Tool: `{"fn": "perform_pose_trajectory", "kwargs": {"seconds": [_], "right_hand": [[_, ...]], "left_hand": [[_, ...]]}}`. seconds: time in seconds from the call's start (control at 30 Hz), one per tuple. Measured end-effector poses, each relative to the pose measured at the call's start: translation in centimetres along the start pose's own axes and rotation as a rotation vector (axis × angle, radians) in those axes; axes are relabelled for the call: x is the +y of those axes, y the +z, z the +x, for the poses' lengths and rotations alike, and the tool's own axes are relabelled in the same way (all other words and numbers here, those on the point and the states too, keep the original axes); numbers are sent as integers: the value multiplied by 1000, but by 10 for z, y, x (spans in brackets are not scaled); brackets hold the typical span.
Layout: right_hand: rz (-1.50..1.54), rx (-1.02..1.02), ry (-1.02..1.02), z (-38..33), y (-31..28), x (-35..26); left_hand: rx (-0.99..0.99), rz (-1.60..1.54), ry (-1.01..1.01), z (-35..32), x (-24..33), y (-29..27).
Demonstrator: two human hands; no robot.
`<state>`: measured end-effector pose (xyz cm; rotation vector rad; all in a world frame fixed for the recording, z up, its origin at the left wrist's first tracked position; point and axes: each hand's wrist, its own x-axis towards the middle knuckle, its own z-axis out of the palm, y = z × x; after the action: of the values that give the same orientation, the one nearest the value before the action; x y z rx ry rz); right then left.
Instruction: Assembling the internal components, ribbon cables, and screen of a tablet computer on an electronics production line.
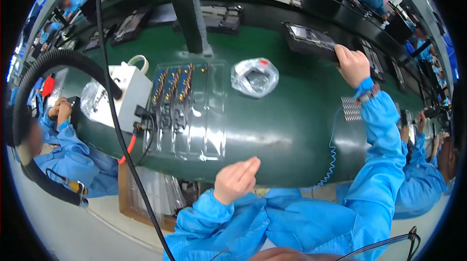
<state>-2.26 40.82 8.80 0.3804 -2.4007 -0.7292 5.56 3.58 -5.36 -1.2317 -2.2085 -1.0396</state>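
Observation:
My right hand (353,65) is stretched far forward and grips the near right corner of a black tray-like fixture (311,40) with grey parts in it. The fixture lies at the far edge of the green mat. My left hand (237,182) is held over the near edge of the table, its fingers pressed together, with nothing visible in them. Left of centre lies a clear plastic tray (214,130) with rows of small parts (185,83), dark with copper-coloured ends. A clear plastic bag (255,77) with a roll-like shape and a red spot sits beyond my left hand.
A white box (124,98) with a black corrugated hose (63,54) stands at left. A dark post (185,10) rises behind the tray. More black fixtures (214,18) line the back. A coiled blue cord (332,156) runs near my right arm. Other people sit on both sides.

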Motion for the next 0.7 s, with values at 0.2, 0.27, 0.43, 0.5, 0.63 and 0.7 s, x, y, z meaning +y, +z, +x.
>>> {"fn": "perform_pose_trajectory", "kwargs": {"seconds": [0.2, 0.27, 0.43, 0.5, 0.63, 0.7], "right_hand": [[-154, -58, -8, -81, -129, -77], [-137, -113, 23, -104, -156, -117], [278, -110, 158, -109, -152, -207], [327, -89, 205, -110, -142, -233], [561, -87, 256, -107, -122, -250], [670, -81, 266, -106, -121, -230]], "left_hand": [[151, -117, -124, -8, 11, -7], [175, -187, -98, -11, 24, -10], [244, -272, -125, -19, 62, -25], [217, -267, -162, -24, 70, -28], [192, -218, -226, -32, 74, -32], [112, -129, -294, -36, 72, -32]]}}
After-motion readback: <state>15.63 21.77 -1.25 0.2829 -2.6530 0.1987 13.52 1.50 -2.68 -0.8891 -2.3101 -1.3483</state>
